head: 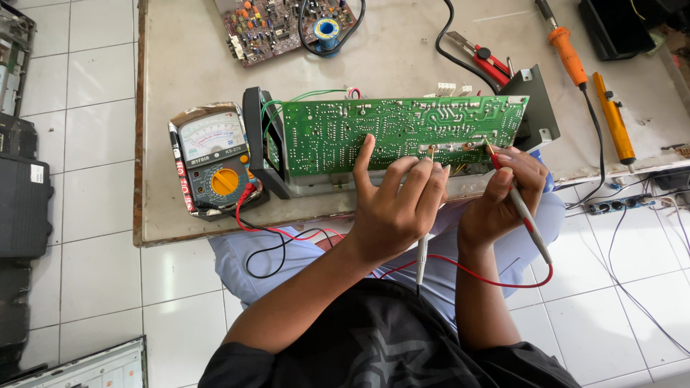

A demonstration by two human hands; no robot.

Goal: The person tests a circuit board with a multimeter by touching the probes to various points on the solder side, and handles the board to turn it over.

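The person's left hand [395, 205] has its grip clamped on a slim grey test probe [422, 248], tip touching the long green printed circuit board [359, 129] standing upright on the worktop [402, 50]. The right hand [507, 190] pinches a red test probe [523, 212] against the same board. An analogue multimeter with a yellow dial [214, 158] lies just left.

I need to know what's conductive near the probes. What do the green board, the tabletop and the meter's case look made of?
Green circuit board: looks like rigid laminate under glossy green coating, with pale traces and shiny solder points, so conductive spots are exposed. Tabletop: matte, stained beige sheet, likely laminate or painted wood; edge looks wooden. Analog multimeter: dark moulded plastic case, yellow dial, clear window.
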